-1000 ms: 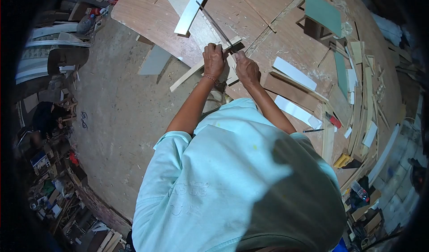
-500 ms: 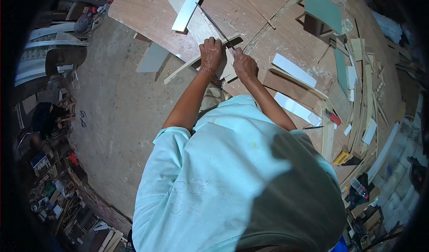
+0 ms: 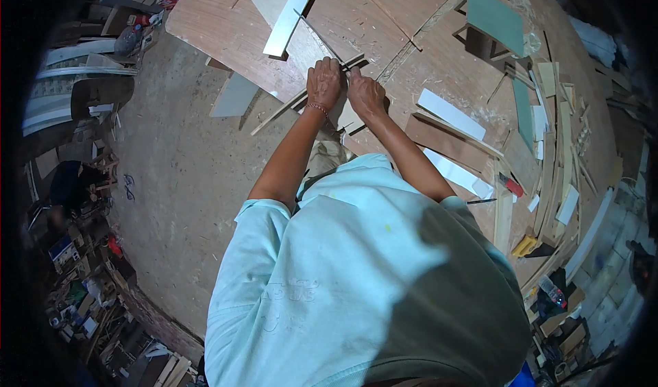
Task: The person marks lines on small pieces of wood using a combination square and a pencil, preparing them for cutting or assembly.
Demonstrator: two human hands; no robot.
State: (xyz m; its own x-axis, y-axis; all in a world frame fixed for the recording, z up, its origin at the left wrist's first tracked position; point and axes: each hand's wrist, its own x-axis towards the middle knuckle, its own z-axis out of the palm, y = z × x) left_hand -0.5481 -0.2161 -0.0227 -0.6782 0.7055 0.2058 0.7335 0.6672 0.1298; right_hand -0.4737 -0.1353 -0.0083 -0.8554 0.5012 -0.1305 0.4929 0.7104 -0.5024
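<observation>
My left hand [image 3: 324, 84] presses down on a narrow wooden strip [image 3: 277, 113] that sticks out past the table's edge. Beside it, my right hand [image 3: 366, 92] is closed round the near end of a long thin dark blade [image 3: 321, 36], which points away to the upper left. The blade crosses the strip near its far end, just ahead of my fingers; its grip is hidden in my right hand. A long white board [image 3: 293, 17] lies beyond the blade's tip. Under the blade is a pale flat panel [image 3: 301, 51].
The wooden table [image 3: 226, 10] ends at my left, above a concrete floor [image 3: 185, 161]. To my right lie white pieces [image 3: 452, 114], a brown board [image 3: 445, 140], a red cutter [image 3: 510, 185], a yellow-handled tool [image 3: 525, 245] and long strips. A green-topped piece [image 3: 495, 18] stands at the back right.
My right hand has shifted slightly away from me and to the left, with the blade pushed along. The strip under my left hand has moved slightly. The left hand remains almost in place.
</observation>
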